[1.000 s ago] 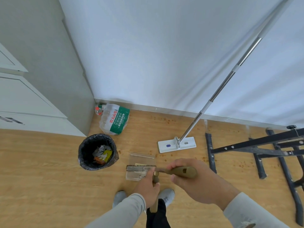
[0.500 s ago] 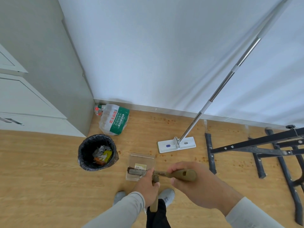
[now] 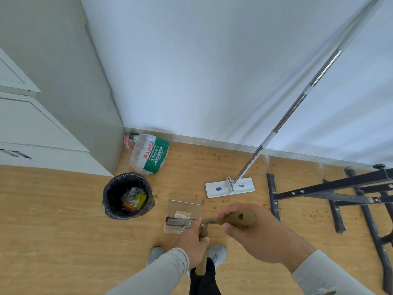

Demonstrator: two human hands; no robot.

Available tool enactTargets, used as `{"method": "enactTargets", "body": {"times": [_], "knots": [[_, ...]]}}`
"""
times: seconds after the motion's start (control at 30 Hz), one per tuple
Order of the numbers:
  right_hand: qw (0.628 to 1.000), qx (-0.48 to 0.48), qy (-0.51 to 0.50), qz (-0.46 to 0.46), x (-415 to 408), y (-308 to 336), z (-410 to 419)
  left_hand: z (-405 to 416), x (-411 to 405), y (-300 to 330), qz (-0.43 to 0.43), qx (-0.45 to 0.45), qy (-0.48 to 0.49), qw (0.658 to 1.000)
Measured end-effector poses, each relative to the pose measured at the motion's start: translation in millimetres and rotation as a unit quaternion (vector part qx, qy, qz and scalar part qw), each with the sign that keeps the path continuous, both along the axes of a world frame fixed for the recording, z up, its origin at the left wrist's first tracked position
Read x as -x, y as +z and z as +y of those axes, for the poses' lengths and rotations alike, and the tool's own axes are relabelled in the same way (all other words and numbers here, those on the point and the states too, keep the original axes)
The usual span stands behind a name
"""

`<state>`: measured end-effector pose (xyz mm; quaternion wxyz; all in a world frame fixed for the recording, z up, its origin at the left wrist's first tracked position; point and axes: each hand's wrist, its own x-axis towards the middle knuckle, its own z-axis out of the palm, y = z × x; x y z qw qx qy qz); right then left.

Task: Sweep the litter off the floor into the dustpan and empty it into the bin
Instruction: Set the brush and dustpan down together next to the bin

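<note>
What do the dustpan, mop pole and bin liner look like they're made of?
Dustpan: clear plastic, probably; the floor grain shows through it.
Mop pole: polished metal by its bright mirror-like streaks, with matte white collars, likely plastic.
Bin liner: thin black plastic film, glossy and crinkled over the rim.

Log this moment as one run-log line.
left hand: holds dustpan | right hand: holds brush over it | bin: left of pan

The wood floor [image 3: 53, 220] bore a lined bin [image 3: 127, 195] near the cabinet [image 3: 42, 133], a bottle pack [image 3: 151, 154] against the wall, a mop [image 3: 229, 186], black metal legs [image 3: 274, 199], scattered crumbs [image 3: 212, 201], and two shoes [image 3: 217, 253].
</note>
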<state>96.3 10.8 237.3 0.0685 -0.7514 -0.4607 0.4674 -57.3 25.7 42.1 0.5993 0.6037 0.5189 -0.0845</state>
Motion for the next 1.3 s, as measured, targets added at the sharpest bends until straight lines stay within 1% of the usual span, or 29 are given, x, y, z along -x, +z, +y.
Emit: {"method": "enactTargets", "body": {"times": [0.13,0.33,0.53,0.67,0.8,1.03,1.3], "knots": [[1.000,-0.008,-0.006,0.002,0,2,3,0,-1,-3,0.002,0.000,-0.007,1.000],[1.000,0.004,0.017,0.009,10,2,5,-2,-1,-4,0.004,0.000,0.002,1.000],[1.000,0.007,0.002,0.013,10,1,2,1,-4,-2,-0.015,0.022,-0.008,1.000],[1.000,0.010,-0.003,0.026,12,3,-2,2,-5,-5,-0.018,0.033,0.009,0.999],[0.999,0.008,-0.001,0.036,13,8,-3,2,-5,-8,-0.023,0.034,0.007,0.999],[0.999,0.002,-0.027,0.037,9,12,-6,1,-6,-10,-0.027,0.035,0.009,0.999],[0.999,0.003,-0.011,0.035,12,12,-5,1,-6,-16,-0.035,0.017,0.025,0.999]]}}
